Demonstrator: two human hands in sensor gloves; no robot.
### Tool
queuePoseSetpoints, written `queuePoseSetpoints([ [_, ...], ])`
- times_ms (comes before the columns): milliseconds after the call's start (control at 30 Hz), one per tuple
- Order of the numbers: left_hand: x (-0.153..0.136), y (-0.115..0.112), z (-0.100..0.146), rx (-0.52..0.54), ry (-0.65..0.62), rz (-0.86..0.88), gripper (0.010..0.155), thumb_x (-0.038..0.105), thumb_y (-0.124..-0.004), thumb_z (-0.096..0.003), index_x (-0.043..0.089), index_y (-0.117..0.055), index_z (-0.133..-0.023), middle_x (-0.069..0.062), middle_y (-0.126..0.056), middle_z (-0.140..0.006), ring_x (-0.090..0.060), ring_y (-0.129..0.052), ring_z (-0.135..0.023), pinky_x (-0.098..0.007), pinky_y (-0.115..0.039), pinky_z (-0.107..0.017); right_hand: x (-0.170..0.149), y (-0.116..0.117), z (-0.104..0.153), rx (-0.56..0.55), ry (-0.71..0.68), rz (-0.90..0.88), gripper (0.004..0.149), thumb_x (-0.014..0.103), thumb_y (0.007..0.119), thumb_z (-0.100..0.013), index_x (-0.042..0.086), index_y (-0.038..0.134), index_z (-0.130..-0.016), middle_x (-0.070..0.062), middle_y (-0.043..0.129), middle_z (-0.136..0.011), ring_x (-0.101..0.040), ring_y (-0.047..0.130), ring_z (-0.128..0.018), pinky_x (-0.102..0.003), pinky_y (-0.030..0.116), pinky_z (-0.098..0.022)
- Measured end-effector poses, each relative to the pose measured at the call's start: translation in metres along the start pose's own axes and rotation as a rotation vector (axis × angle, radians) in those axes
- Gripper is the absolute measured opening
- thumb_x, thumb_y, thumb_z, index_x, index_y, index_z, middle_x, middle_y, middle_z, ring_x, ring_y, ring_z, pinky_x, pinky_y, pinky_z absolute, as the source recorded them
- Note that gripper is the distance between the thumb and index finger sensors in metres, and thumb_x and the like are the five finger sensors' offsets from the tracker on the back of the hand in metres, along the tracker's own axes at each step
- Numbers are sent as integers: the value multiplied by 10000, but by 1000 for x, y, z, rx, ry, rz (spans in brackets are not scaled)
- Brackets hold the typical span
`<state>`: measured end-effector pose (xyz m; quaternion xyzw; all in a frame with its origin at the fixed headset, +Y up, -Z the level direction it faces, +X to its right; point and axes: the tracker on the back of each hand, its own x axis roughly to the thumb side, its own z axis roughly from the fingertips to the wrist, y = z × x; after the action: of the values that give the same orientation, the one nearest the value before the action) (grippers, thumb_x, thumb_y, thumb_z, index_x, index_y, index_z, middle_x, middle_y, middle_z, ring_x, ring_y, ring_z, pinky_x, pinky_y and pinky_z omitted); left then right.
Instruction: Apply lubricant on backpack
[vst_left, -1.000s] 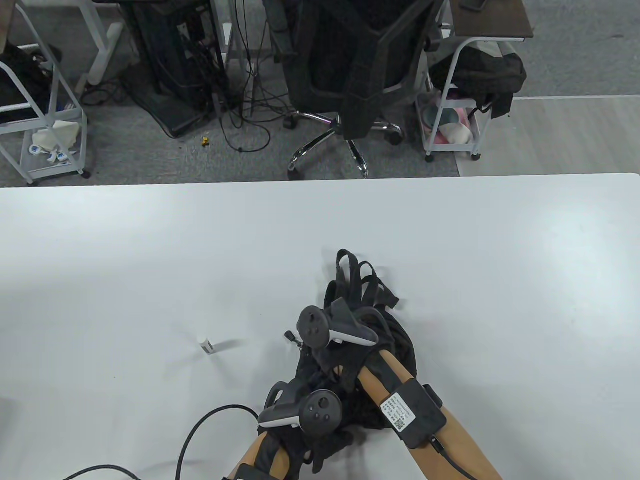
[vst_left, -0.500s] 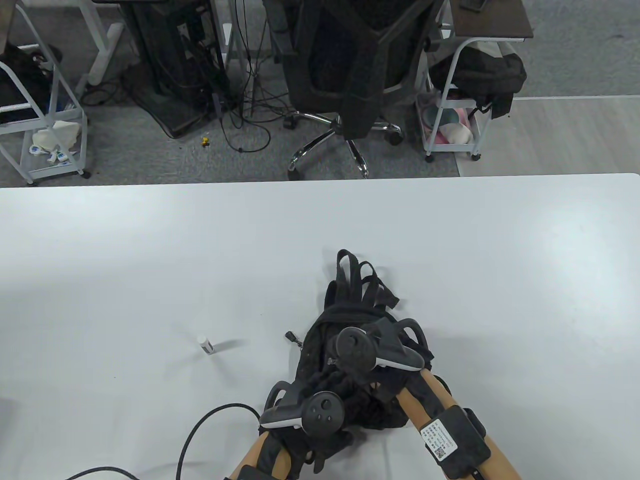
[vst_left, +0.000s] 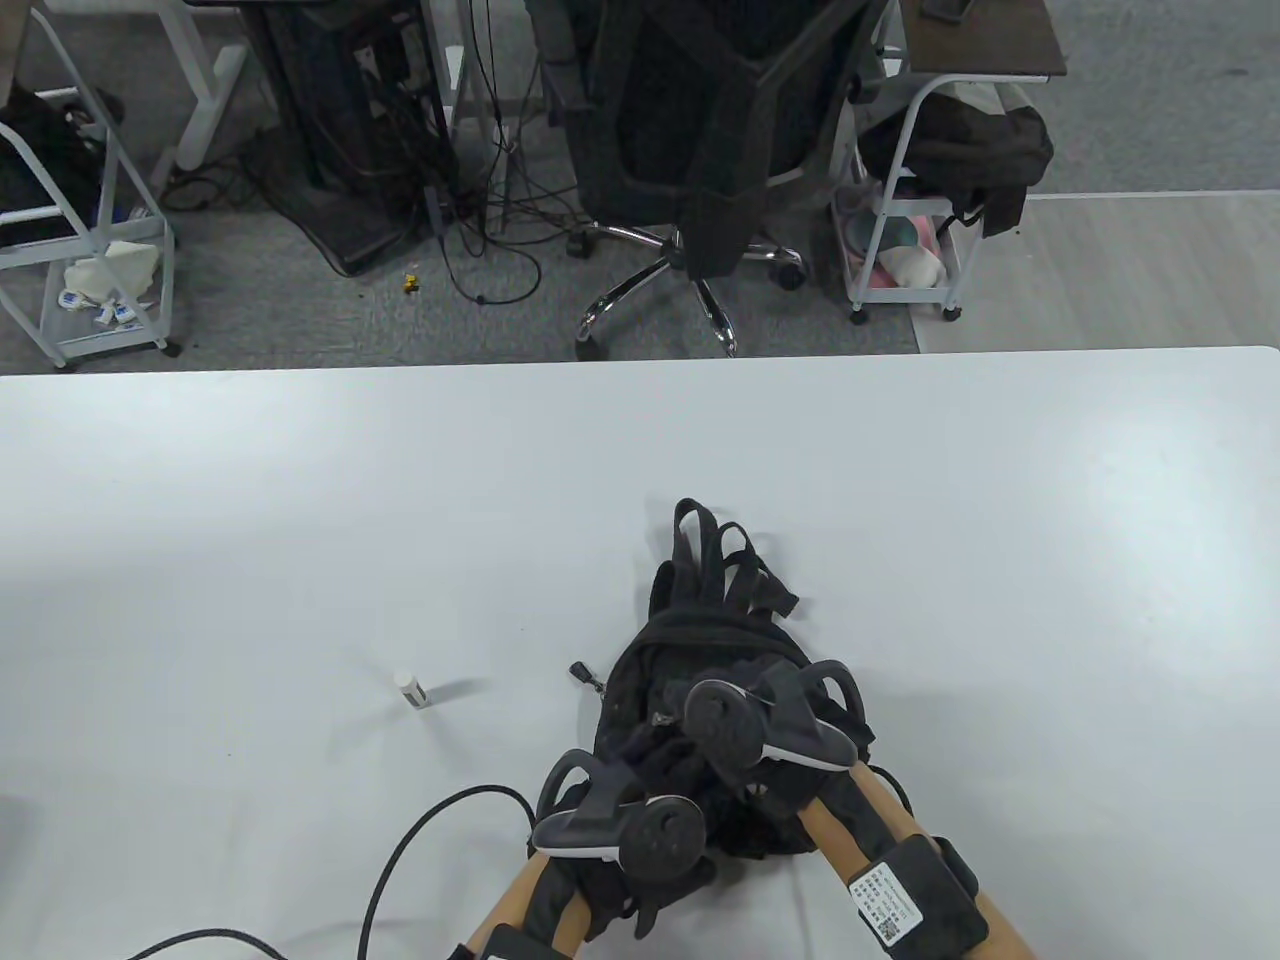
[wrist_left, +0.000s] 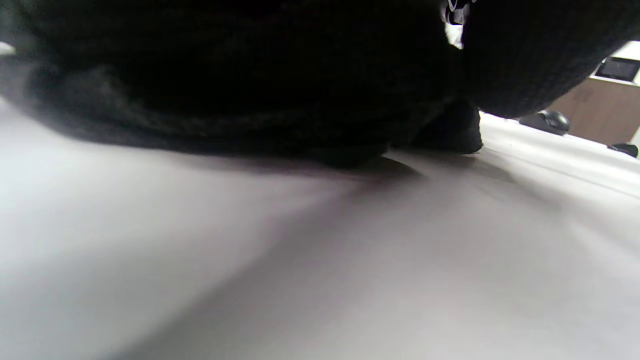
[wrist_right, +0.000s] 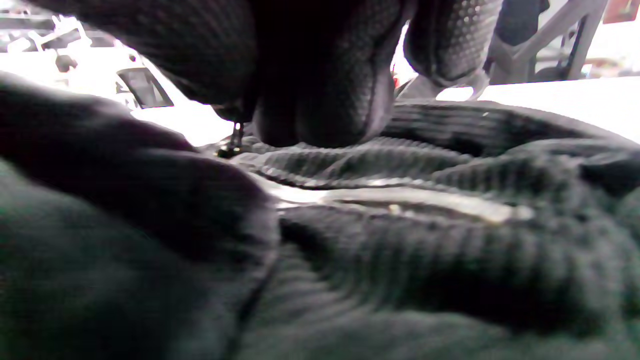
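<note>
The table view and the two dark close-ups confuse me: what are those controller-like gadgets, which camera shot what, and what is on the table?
No robot: a person's gloved left hand and right hand, each with a tracker strapped on its back. One camera looks down at the white table; the close-ups come from wrist cameras. Both hands rest on a black backpack. The right wrist view shows fingertips on its fabric beside a zipper; no grip shows. A small white tube, presumably the lubricant, stands untouched to the left.

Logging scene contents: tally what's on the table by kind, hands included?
backpack: 1
lubricant tube: 1
cable: 1
hands: 2, left hand and right hand
Total: 5
</note>
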<state>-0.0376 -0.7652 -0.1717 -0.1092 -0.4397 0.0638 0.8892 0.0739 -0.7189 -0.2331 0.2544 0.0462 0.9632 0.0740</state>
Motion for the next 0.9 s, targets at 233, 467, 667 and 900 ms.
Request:
queuePoseSetpoints([
  [233, -4, -7, -2, -52, -3, 14, 753, 622, -797, -426, 240, -612, -1047, -115, -479, -1142, -405, -598, -1032, -621, -528, -765, -2, 1, 3, -16, 25, 81, 416, 397, 847, -480, 366, 802, -892, 57, 905, -834, -175, 1021, -616, -511, 731, -662],
  [467, -5, -7, -2, -70, 16, 31, 737, 632, -781, -448, 252, -591, -1051, -86, -445, -1148, -383, -549, -1046, -583, -509, -781, -11, 4, 6, 40, 75, 137, 415, 385, 874, -471, 366, 812, -881, 57, 916, -806, -170, 1015, -571, -505, 738, -653],
  [667, -4, -7, -3, -71, 23, 21, 740, 634, -780, -447, 252, -589, -1050, -84, -449, -1146, -373, -554, -1048, -588, -518, -777, -27, -5, 14, 46, 151, 196, 409, 384, 883, -458, 377, 826, -863, 60, 926, -788, -167, 1010, -533, -492, 752, -634],
  [900, -5, -8, -4, -71, 27, 26, 737, 635, -778, -449, 253, -590, -1050, -81, -445, -1147, -373, -552, -1049, -593, -510, -777, -49, -12, 30, 91, 218, 179, 411, 386, 884, -458, 379, 825, -865, 61, 923, -791, -167, 1008, -536, -495, 747, -639],
])
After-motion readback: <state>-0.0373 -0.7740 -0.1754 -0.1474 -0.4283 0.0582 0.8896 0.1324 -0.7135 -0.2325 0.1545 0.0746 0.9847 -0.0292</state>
